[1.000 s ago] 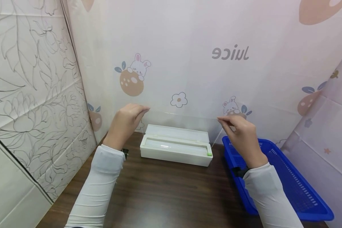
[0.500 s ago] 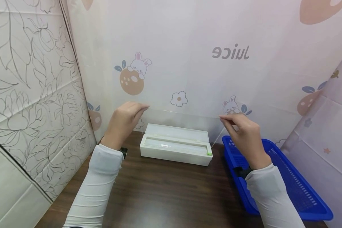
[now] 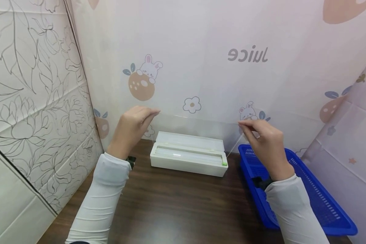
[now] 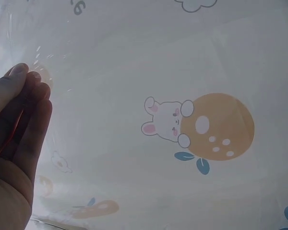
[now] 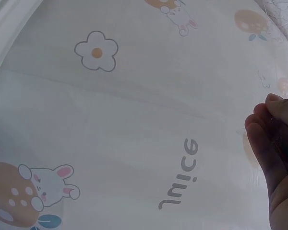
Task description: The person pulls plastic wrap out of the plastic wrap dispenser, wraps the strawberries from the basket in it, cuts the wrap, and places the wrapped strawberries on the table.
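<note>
A clear sheet of cling film (image 3: 198,126) stretches between my raised hands, its top edge a faint line in the head view. My left hand (image 3: 131,127) pinches one upper corner between thumb and fingertips; my right hand (image 3: 265,144) pinches the other. The film slants down behind a white cling film dispenser (image 3: 187,166) on the table. Its lid (image 3: 189,140) is tipped back, showing a pale roll inside and a small green piece (image 3: 224,164) at the right end. Both wrist views show fingertips pressed to the thumb, with faint film glints near the left hand (image 4: 21,129).
A blue perforated basket (image 3: 323,198) stands at the right of the dark wooden table (image 3: 170,206), under my right forearm. Printed curtains hang close behind the dispenser and along both sides. A black strap (image 3: 262,183) sits at my right wrist.
My right hand has shifted slightly right and up, and my left hand slightly up, so the film's held edge spans a little wider. The dispenser and basket have stayed in place.
</note>
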Demonstrator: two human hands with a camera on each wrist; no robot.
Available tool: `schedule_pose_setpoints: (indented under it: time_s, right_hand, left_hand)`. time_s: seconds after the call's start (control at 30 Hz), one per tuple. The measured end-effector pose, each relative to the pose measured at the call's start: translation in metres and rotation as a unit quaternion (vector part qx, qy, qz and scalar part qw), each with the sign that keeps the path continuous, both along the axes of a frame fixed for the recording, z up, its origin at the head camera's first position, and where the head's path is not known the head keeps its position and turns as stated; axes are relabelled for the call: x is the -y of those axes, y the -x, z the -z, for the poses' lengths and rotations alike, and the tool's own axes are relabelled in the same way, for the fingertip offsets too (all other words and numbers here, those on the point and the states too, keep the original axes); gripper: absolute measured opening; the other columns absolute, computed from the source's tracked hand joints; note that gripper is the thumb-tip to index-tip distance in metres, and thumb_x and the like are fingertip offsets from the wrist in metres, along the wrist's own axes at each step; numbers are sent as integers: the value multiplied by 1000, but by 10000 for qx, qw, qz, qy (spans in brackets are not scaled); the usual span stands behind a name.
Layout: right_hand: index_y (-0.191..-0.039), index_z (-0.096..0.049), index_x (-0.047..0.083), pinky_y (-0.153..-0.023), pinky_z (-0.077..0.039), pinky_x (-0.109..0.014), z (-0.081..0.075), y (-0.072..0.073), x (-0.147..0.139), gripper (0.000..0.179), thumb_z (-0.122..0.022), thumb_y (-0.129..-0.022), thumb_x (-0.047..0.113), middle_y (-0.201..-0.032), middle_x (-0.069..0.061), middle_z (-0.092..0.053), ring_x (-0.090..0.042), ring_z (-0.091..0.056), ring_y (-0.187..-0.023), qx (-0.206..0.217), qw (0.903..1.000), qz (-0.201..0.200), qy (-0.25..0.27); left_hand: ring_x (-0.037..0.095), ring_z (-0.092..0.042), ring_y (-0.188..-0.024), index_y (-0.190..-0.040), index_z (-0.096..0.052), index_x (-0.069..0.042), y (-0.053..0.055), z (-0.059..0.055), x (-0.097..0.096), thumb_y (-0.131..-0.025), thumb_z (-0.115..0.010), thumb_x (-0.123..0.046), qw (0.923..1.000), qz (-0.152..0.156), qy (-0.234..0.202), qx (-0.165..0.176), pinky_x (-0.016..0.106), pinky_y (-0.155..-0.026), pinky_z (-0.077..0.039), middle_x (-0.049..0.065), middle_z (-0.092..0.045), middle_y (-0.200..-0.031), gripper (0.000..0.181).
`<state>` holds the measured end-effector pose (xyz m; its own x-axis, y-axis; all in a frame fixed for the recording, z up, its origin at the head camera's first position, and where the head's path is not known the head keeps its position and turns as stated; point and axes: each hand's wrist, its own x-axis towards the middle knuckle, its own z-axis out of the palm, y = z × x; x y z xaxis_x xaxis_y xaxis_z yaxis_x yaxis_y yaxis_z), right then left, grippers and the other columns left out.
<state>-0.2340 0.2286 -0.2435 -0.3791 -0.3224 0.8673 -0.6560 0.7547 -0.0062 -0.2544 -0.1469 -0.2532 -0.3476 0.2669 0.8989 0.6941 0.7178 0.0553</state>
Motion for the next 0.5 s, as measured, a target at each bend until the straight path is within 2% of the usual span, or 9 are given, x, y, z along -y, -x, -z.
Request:
schedule_pose_setpoints:
  time_s: [0.27, 0.5]
  right_hand:
    - [-99, -72, 7, -65, -55, -43, -6, -1, 1, 16, -68, -83, 7, -87, -11, -71, -18, -63, -78, -101, 9999, 6, 91]
    - [-98, -71, 6, -65, -55, -43, -7, -3, 0, 15, -67, -84, 7, -88, -11, -70, -19, -63, -80, -60, 9999, 50, 86]
  left_hand:
    - [14, -60, -81, -98, -72, -9, -4, -7, -1, -90, -62, -17, 10000, -10, -59, -72, 34, -72, -55, 5, -73, -87, 15]
    - [14, -60, -81, -99, -72, -10, -10, -8, -1, -90, -61, -18, 9999, -38, 5, -158, 34, -71, -55, 4, -72, -85, 16]
